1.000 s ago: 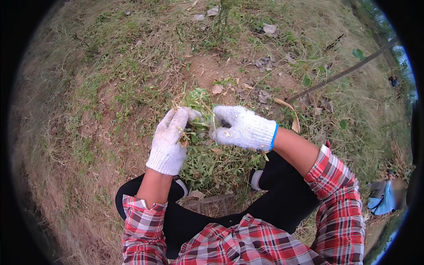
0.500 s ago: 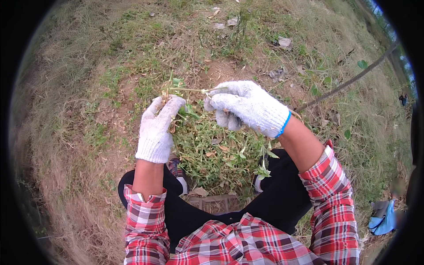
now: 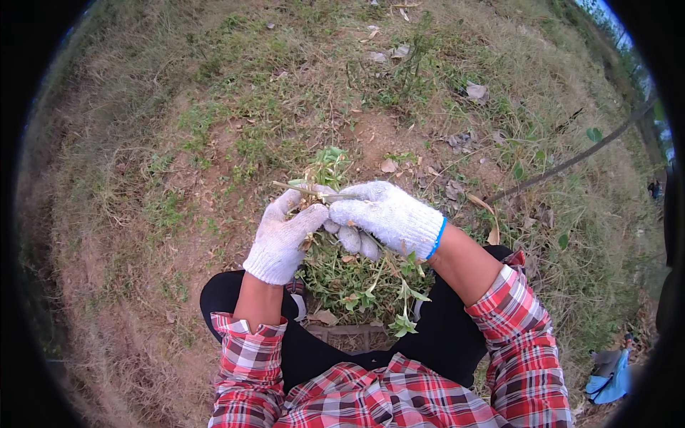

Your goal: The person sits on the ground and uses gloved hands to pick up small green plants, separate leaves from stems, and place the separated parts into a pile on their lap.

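Observation:
In front of my body, my left hand (image 3: 275, 239), in a white knit glove, is closed round the lower part of a leafy plant (image 3: 330, 162). Its green leaves stick up past the fingertips. My right hand (image 3: 396, 220), gloved in white with a blue cuff edge, pinches a thin plant stem (image 3: 294, 188) that lies across the left fingers. The fingertips of the two hands meet. Below the right hand hangs a leafy sprig (image 3: 404, 299); its upper end is hidden by the glove. Under both hands spreads a heap of green plants (image 3: 342, 289).
The heap lies between my shoes, with a brick-like edge (image 3: 346, 337) close to me. A dark branch (image 3: 564, 164) slants in from the right. Dry leaves (image 3: 477, 92) dot the grass ahead. A blue cloth item (image 3: 606, 385) lies at the lower right.
My hands have come together and moved closer to my body. The stem that stretched between them now lies across the left fingers. The hanging sprig has shifted left and down.

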